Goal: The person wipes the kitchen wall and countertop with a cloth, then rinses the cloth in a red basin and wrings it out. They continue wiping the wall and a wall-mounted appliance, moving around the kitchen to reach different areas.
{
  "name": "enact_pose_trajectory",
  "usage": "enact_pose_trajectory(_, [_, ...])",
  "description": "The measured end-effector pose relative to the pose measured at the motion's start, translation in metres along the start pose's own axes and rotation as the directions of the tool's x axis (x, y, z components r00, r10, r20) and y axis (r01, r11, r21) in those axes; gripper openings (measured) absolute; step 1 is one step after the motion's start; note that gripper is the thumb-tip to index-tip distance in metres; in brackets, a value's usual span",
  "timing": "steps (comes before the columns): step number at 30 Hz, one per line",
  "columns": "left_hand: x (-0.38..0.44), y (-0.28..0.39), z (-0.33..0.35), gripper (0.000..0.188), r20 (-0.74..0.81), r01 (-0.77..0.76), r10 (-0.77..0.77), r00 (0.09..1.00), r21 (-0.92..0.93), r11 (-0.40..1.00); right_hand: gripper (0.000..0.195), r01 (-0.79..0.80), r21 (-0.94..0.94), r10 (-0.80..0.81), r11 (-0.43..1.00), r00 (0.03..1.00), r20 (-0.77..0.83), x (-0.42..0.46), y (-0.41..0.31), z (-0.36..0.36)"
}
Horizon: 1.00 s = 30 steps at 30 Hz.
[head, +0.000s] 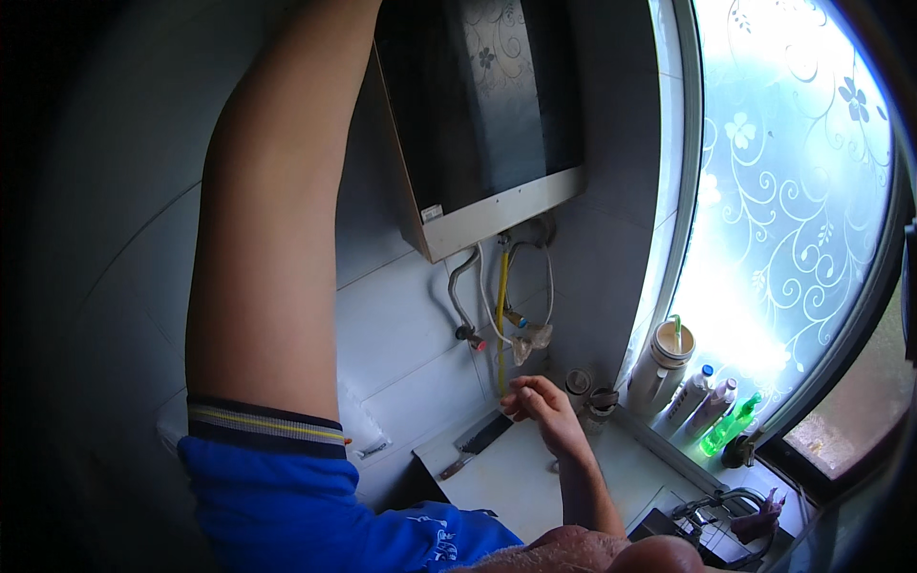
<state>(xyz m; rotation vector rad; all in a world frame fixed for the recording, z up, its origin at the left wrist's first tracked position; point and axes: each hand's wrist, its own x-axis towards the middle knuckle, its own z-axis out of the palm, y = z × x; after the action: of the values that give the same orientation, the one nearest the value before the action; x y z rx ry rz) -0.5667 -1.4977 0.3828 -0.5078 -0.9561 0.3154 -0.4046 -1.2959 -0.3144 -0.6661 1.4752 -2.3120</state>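
My left arm rises out of the blue sleeve past the top edge, so my left hand is out of view. Below the white-bottomed wall water heater (506, 208), my right hand (546, 412) hovers over the white countertop (530, 480), fingers loosely curled; whether something small is between the fingertips cannot be told. Near it on the counter lie a black-bladed knife (493, 434) and a brown-handled knife (458, 465). A yellow gas hose (502, 308) and a braided metal hose (458, 294) hang beneath the heater, with valves at their ends.
On the windowsill stand a beige jug (655, 376), several bottles and a green spray bottle (729, 426). Jars (598, 408) stand in the counter's corner. A metal faucet (741, 494) with a purple cloth (759, 523) is at the lower right. A plastic bag (362, 422) is by the wall.
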Motion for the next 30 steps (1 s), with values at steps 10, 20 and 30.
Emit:
enact_pose_trajectory(10, [-0.043,0.032,0.006,0.041,0.347,-0.123,0.069,0.935,0.135,0.983,0.027,-0.045,-0.349,-0.012,0.936,0.987,-0.161,-0.017,0.005,-0.006])
enact_pose_trajectory(20, [-0.086,0.063,-0.05,0.033,0.496,-0.257,0.306,0.812,-0.167,0.952,0.028,-0.042,-0.315,0.001,0.948,0.991,-0.131,-0.019,0.03,-0.002])
enact_pose_trajectory(30, [-0.149,0.123,-0.116,0.035,0.539,-0.308,0.466,0.702,-0.36,0.881,0.028,-0.067,-0.317,0.048,0.946,0.997,-0.067,-0.03,0.06,0.009])
